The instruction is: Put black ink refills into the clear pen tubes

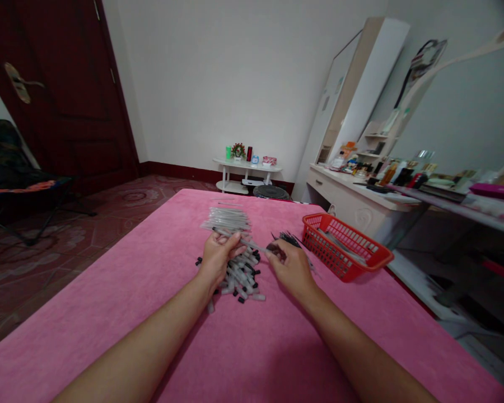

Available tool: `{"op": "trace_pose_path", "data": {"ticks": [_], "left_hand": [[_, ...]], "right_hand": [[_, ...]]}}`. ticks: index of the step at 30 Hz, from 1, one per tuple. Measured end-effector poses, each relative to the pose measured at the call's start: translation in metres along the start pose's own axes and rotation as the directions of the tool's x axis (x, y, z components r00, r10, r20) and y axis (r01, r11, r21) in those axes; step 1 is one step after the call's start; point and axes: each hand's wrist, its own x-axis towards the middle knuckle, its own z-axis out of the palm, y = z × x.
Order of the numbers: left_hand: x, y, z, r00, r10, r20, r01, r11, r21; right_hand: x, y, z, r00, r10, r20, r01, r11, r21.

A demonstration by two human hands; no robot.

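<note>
A thin translucent pen barrel (254, 244) with a dark tip spans the gap between my hands, slanting down to the right. My left hand (216, 256) is closed around its left part, thumb on top. At its right end, the fingertips of my right hand (293, 267) pinch it; whether they also hold a smaller part is hidden. Beneath and between my hands lies a loose pile of clear pen caps with black ends (241, 277). Behind my left hand, many clear barrels (227, 218) lie side by side. Thin dark pieces, perhaps refills (289, 238), lie behind my right hand.
A red plastic basket (330, 253) holding long thin pieces stands on the pink-covered table (151, 268), right of my right hand. Further right is a dressing table (353, 196) with bottles. A small white stand (246, 164) is by the far wall, and a folding chair (17, 162) at left.
</note>
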Motion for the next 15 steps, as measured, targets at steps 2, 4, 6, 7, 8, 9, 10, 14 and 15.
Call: {"op": "trace_pose_path", "data": {"ticks": [2,4,6,7,8,9,10,14,15], "left_hand": [[0.0,0.0,0.0,1.0,-0.009,-0.013,0.01,1.0,0.027],[0.0,-0.001,0.001,1.0,-0.021,-0.022,0.022,0.999,0.046],[-0.001,-0.002,0.002,0.999,-0.028,-0.033,0.029,0.999,0.038],[-0.001,-0.002,0.003,0.999,-0.03,-0.039,0.031,0.999,0.026],[-0.002,-0.002,0.004,0.999,-0.031,-0.043,0.031,0.999,0.013],[-0.002,-0.002,0.005,0.999,-0.033,-0.043,0.033,0.999,0.002],[-0.003,-0.002,0.006,0.999,-0.034,-0.036,0.033,0.999,-0.007],[-0.007,0.001,0.009,0.998,-0.052,0.023,0.052,0.998,-0.019],[-0.007,0.001,0.01,0.998,-0.053,0.027,0.054,0.998,-0.019]], "right_hand": [[0.0,-0.002,-0.001,1.0,-0.021,-0.018,0.021,1.0,-0.013],[-0.001,-0.004,-0.001,0.999,-0.041,-0.034,0.04,0.999,-0.02],[-0.002,-0.006,-0.002,0.998,-0.049,-0.043,0.049,0.999,-0.012],[-0.002,-0.007,-0.002,0.998,-0.049,-0.048,0.048,0.999,-0.006],[-0.002,-0.008,-0.002,0.997,-0.047,-0.054,0.047,0.999,0.0],[-0.003,-0.008,-0.003,0.997,-0.044,-0.058,0.044,0.999,0.006],[-0.003,-0.009,-0.003,0.997,-0.041,-0.064,0.042,0.999,0.01],[-0.004,-0.011,-0.003,0.996,-0.009,-0.091,0.011,1.0,0.02],[-0.004,-0.011,-0.003,0.995,0.011,-0.095,-0.008,1.0,0.029]]}}
